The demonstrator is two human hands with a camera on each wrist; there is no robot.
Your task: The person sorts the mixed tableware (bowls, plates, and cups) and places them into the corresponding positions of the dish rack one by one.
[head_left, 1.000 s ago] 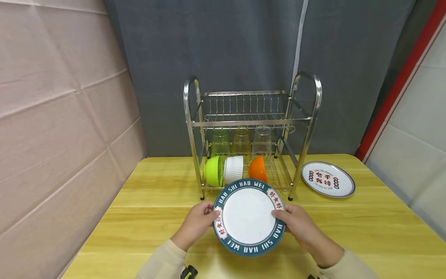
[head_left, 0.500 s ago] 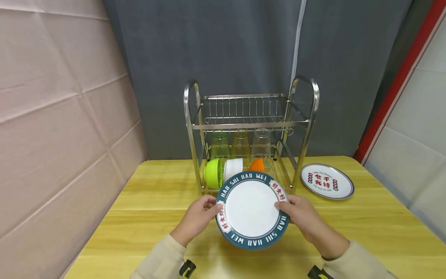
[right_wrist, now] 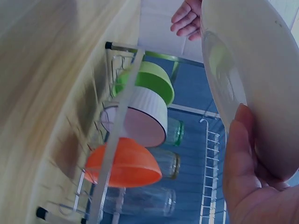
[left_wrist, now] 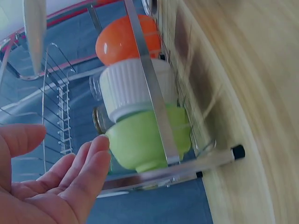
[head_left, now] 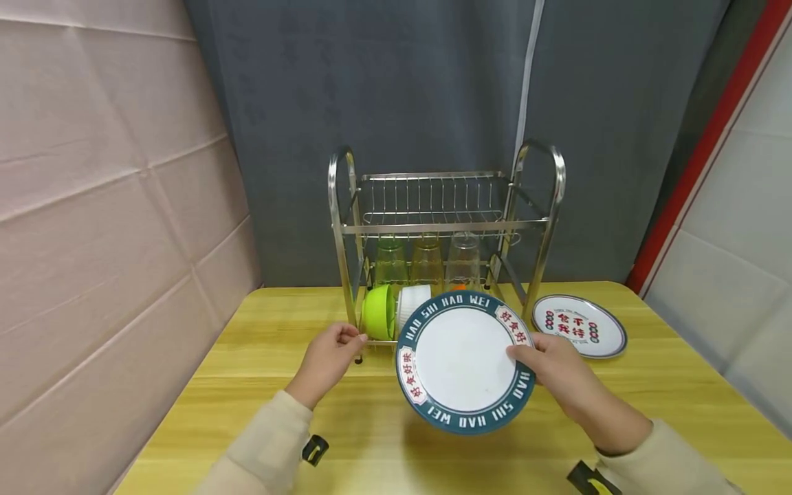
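A right hand (head_left: 551, 368) grips a teal-rimmed plate (head_left: 465, 363) by its edge before a steel dish rack (head_left: 442, 227); the left hand (head_left: 328, 361), fingers relaxed, holds nothing.

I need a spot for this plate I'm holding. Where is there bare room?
Bare: the rack's upper shelf, and the table left of the rack. Crowded: the lower tier, with the green bowl, white bowl and glasses.

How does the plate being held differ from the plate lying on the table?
The held plate has a dark teal rim with lettering and a plain white centre; the table plate has red characters in its centre. The held plate is tilted up in the right hand; the table plate lies flat, untouched. Both are round and white.
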